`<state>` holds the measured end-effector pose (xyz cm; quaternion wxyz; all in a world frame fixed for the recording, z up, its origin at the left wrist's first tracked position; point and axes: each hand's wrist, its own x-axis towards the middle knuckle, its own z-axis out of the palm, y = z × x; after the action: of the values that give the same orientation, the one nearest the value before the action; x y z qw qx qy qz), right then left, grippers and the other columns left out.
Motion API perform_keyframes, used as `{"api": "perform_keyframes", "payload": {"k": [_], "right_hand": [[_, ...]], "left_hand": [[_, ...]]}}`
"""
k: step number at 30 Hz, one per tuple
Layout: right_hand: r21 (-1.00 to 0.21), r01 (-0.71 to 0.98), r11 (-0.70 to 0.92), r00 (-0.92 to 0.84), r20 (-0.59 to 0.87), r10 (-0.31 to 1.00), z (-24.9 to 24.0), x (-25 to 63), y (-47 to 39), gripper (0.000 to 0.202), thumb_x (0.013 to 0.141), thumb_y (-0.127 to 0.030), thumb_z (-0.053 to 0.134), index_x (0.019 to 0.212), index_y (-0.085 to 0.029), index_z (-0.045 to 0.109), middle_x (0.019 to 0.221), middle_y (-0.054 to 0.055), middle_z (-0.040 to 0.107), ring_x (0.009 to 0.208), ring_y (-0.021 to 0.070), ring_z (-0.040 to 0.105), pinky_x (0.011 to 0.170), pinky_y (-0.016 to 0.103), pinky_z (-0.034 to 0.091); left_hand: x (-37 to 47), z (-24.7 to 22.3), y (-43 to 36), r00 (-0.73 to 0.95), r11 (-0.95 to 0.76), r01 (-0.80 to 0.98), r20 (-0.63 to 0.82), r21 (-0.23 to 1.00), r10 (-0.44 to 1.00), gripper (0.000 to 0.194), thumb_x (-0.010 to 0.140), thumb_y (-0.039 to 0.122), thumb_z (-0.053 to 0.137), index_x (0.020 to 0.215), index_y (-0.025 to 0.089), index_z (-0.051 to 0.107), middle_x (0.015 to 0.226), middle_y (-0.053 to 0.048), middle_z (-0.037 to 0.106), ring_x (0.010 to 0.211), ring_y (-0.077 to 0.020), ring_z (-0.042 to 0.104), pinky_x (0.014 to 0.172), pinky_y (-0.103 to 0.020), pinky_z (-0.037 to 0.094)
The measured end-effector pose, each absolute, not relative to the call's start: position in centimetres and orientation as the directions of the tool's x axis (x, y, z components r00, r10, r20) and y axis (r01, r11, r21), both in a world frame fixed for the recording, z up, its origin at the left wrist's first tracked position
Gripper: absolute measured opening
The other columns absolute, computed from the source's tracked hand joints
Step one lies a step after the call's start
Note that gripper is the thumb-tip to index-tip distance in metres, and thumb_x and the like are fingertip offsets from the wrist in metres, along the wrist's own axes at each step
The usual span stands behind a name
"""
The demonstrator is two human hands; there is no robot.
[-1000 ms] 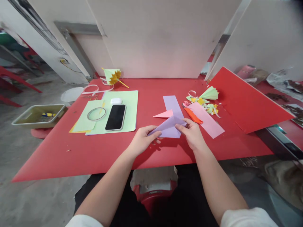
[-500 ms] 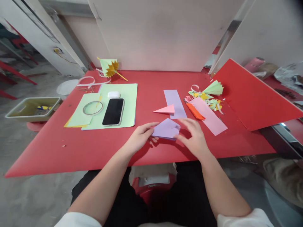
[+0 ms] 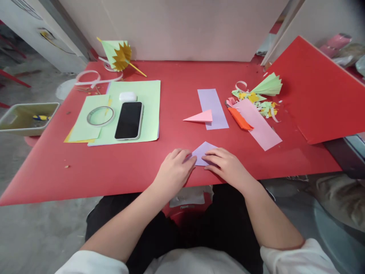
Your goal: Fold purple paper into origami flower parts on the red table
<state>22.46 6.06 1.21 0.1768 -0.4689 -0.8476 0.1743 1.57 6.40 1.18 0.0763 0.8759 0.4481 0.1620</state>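
Observation:
A folded purple paper (image 3: 202,160) lies on the red table close to its front edge, its pointed top facing away from me. My left hand (image 3: 177,167) has its fingers together and closed on the left part of this paper, hiding that corner. On the right part rest the fingertips of my right hand (image 3: 226,165), fingers slightly apart. Beyond the hands, a narrow pink folded paper (image 3: 203,117) overlaps a purple strip (image 3: 218,108). An orange cutter (image 3: 240,120) lies partly on a pink strip (image 3: 264,131).
On the left, green sheets (image 3: 151,114) carry a black phone (image 3: 129,120), a white case (image 3: 128,96) and a tape roll (image 3: 100,116). A paper umbrella (image 3: 122,56) stands at the back left. Paper scraps (image 3: 268,108) and a red board (image 3: 325,95) are at the right.
The folded purple paper has been lowered flat onto the table, and both hands have come down on it. My right hand's fingers have closed in somewhat. The camera view has tilted down.

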Motion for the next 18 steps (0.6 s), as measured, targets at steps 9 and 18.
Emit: {"api": "perform_keyframes", "payload": {"k": [9, 18], "right_hand": [[-0.489, 0.719, 0.493, -0.491, 0.143, 0.859, 1.4, 22.8, 6.0, 0.019, 0.086, -0.026, 0.053, 0.094, -0.019, 0.069, 0.103, 0.005, 0.066, 0.096, 0.018, 0.058, 0.086, 0.031, 0.047], [-0.45, 0.76, 0.469, -0.498, 0.061, 0.865, 2.2, 22.3, 6.0, 0.022, 0.09, -0.021, 0.044, 0.086, -0.016, 0.064, 0.087, 0.006, 0.063, 0.083, 0.0182, 0.054, 0.077, 0.033, 0.046]], "left_hand": [[2.4, 0.4, 5.4, 0.624, -0.653, 0.733, 0.192, 0.189, 0.757, 0.023, 0.091, 0.02, 0.041, 0.1, 0.014, 0.061, 0.092, -0.008, 0.062, 0.078, -0.0181, 0.053, 0.068, -0.03, 0.046], [2.6, 0.4, 5.4, 0.559, -0.589, 0.758, 0.188, 0.281, 0.808, 0.019, 0.089, 0.019, 0.045, 0.091, 0.016, 0.064, 0.085, -0.006, 0.06, 0.073, -0.0168, 0.05, 0.067, -0.029, 0.046]]}}
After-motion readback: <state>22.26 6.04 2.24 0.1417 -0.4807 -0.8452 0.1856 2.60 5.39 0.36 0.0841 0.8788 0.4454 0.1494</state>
